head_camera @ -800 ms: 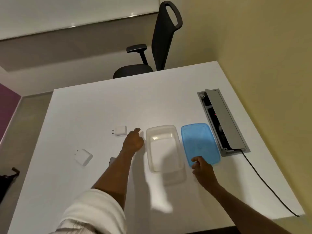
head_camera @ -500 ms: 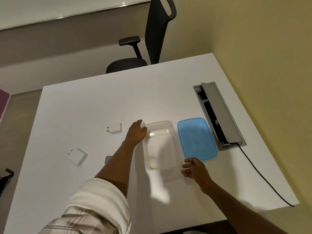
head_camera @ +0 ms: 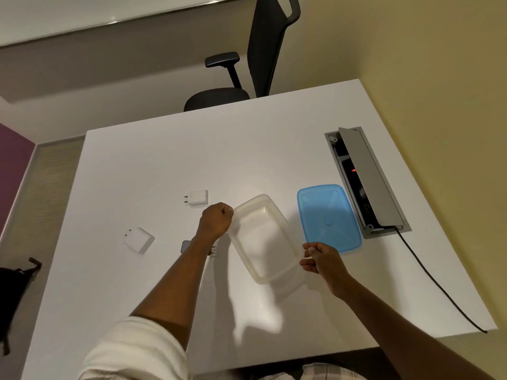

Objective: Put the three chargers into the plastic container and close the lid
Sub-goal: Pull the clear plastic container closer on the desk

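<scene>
A clear plastic container [head_camera: 263, 239] lies open and empty on the white table, turned at an angle. My left hand [head_camera: 215, 223] grips its far left corner. My right hand [head_camera: 318, 257] pinches its near right rim. The blue lid [head_camera: 327, 216] lies flat just right of the container. One white charger [head_camera: 198, 197] sits left of and beyond my left hand. A second white charger [head_camera: 139, 240] lies further left. A third, dark charger [head_camera: 186, 246] is mostly hidden under my left forearm.
An open grey cable box [head_camera: 367, 179] is set into the table [head_camera: 164, 154] at the right, with a black cable [head_camera: 439, 281] running off the near edge. A black office chair [head_camera: 247, 78] stands beyond the far edge. A dark bag [head_camera: 13, 286] lies on the floor at left.
Both hands have taken hold of the container: the left closed on its far corner, the right moved from the lid's edge to the near rim. The container has rotated to sit at an angle.
</scene>
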The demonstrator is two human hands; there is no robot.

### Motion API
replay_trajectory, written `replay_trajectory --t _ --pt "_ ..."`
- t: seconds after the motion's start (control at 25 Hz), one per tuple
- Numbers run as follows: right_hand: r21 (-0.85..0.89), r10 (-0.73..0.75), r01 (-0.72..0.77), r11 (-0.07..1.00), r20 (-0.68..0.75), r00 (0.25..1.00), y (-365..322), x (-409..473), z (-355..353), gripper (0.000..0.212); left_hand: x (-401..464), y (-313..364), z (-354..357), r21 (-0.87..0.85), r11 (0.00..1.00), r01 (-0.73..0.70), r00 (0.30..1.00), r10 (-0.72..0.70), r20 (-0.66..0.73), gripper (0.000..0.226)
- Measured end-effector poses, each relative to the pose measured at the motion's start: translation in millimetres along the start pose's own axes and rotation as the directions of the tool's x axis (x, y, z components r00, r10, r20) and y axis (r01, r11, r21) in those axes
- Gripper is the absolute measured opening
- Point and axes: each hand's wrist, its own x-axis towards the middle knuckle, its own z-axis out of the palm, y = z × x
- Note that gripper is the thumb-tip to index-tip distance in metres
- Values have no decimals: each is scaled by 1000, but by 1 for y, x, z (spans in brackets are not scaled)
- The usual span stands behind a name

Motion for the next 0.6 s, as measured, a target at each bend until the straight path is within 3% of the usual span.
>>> replay_trajectory --t 0.2,0.6 --pt "-100 -86 86 991 0 996 -18 10 -8 25 -56 -44 -3 -159 983 88 996 -89 4 24" --pt "-264 -178 181 947 34 983 -44 27 -3 26 -144 -72 39 -448 853 269 961 -270 65 15"
